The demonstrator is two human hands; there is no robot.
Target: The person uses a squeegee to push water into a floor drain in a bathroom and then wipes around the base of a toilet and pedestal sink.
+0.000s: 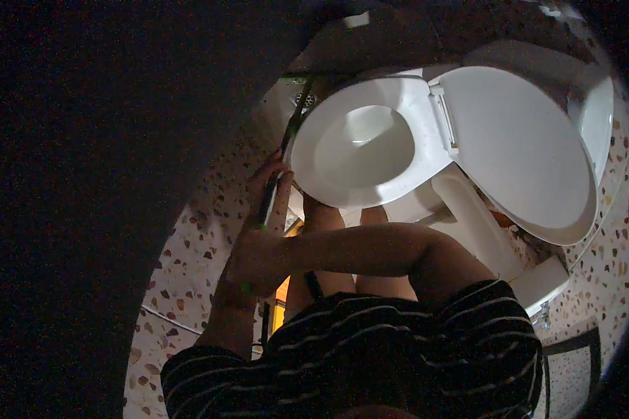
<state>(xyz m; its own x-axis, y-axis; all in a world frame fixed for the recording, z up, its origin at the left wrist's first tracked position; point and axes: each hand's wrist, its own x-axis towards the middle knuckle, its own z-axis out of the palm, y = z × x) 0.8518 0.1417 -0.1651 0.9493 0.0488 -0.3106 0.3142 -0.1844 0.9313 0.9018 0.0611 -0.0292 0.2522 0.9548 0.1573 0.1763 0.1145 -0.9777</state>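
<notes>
A long, thin dark pole, perhaps the handle of a cleaning tool, slants along the left side of a white toilet. My left hand is wrapped around it near the rim of the toilet seat. Lower down, my right hand grips the pole near its pale section; shadow blurs its fingers. The pole's far end reaches a dark area beside a round floor drain, where a little green shows. The toilet lid is raised, and the seat lies down on the bowl.
A speckled terrazzo surface shows at left. Right of the toilet are a white fixture's curved edge and a pale box-like fixture. A dark-framed panel stands at lower right. Something yellow-orange glows near my legs. Deep shadow hides the far left.
</notes>
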